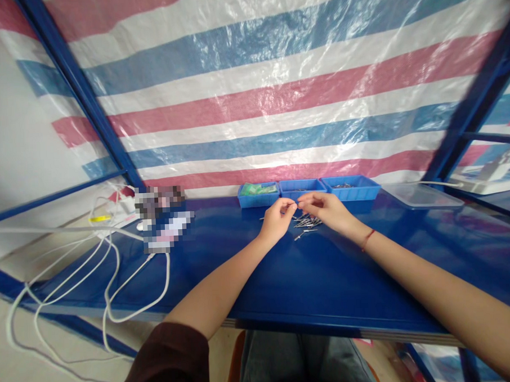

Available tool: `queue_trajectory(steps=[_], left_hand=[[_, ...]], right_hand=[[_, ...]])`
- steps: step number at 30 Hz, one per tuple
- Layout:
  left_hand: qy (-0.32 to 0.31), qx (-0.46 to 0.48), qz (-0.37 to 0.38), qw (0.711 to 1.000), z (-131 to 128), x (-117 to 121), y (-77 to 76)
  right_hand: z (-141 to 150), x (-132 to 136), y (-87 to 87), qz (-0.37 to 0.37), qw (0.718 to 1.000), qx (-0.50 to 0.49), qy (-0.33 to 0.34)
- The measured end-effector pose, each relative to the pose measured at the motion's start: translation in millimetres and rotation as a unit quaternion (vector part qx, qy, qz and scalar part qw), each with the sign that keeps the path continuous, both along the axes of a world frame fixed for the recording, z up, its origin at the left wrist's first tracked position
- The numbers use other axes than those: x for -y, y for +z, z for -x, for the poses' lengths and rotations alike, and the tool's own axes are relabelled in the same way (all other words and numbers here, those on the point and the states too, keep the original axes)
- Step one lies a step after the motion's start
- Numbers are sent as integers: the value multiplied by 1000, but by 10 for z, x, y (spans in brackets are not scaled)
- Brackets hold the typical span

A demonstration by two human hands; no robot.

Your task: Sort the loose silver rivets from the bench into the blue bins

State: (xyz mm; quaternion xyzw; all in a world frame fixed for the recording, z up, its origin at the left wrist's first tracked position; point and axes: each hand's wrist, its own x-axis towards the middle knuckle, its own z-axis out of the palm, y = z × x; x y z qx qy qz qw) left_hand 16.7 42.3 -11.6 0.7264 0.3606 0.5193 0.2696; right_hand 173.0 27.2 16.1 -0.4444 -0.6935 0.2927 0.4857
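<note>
My left hand [278,219] and my right hand [324,208] meet above the table, fingertips nearly touching. Thumb and fingers are pinched together on each hand. Whatever is between them is too small to make out. Under and just in front of the hands lies a loose pile of slim silvery metal pieces [307,221], partly hidden by my fingers. A few of these pieces [304,233] lie apart on the near side of the pile.
Behind the hands stand three blue bins: a left bin [255,200] with green packets, a middle bin [303,184] and a right bin [356,192] with small metal parts. A clear plastic lid [424,196] lies right. White cables [168,279] hang over the table's left edge.
</note>
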Motion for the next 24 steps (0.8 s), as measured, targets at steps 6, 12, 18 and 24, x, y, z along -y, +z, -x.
queue_trajectory(steps=[6,12,18,24], left_hand=[[-47,34,30,998,1,-18,-14],[-71,10,35,997,-12,30,-2],[-84,29,48,995,-26,29,-7],[-83,30,49,995,-34,53,20]], right_hand=[[44,77,55,7,997,-74,31],[84,105,55,-9,996,-85,-8],[77,110,54,-42,998,-55,-4],[58,111,37,-133,990,40,-14]])
